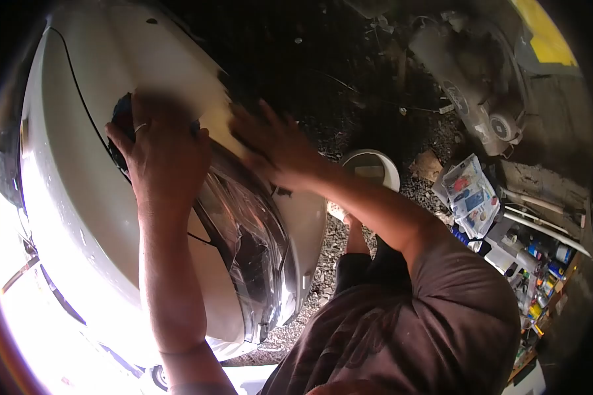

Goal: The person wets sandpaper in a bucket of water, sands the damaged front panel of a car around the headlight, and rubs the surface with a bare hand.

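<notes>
My left hand point(168, 155) is closed over a dark, round-edged pad-like thing point(120, 115) on the white car body panel point(92, 178). A ring shows on one finger. What exactly the dark thing is cannot be made out, as the hand and a blur cover much of it. At the panel's edge, just above the clear headlight point(244, 243), my right hand point(277, 145) has its fingers spread and somewhat blurred. Nothing shows in it. Whether its palm touches the car I cannot tell.
A white bucket point(392, 172) stands on gravel point(323, 263) beside the car. Beyond it is a grey wheeled jack-like machine point(471, 99). To the right lie a newspaper point(474, 197), white rods point(547, 230) and several bottles and cans point(540, 270).
</notes>
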`<state>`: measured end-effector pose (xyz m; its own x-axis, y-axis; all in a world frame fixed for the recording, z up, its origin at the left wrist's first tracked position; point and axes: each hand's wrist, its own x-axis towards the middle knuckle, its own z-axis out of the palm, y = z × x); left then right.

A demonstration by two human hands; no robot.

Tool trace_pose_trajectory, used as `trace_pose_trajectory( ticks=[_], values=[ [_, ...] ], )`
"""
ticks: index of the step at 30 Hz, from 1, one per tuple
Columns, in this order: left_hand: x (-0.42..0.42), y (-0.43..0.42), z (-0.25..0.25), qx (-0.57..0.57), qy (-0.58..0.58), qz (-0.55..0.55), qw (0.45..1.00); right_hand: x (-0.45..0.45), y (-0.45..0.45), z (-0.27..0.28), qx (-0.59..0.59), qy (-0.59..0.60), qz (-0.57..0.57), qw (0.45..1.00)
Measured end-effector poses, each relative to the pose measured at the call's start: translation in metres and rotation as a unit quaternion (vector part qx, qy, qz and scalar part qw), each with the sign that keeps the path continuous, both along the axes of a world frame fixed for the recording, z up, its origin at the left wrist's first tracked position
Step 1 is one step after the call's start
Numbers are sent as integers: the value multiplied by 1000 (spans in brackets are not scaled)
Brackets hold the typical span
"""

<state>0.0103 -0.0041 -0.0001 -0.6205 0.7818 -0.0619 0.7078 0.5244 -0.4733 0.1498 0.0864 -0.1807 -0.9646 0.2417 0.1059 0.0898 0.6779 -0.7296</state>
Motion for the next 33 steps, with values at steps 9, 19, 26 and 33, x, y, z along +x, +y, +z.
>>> trace_pose_trajectory(
  ticks=[9, 19, 26, 33],
  values=[
    [-3, 4, -4, 5, 8, -11, 1000, -25, 12, -12, -36, 73, -33, 996],
    [0, 7, -5, -7, 13, -2, 1000, -128, 61, -7, -278, 65, -21, 958],
    [1, 8, 0, -10, 4, 8, 1000, -30, 16, -36, -295, -12, -72, 953],
    [0, 9, -8, -51, 17, 2, 999, -135, 64, -32, -362, 32, 5, 932]
  ],
)
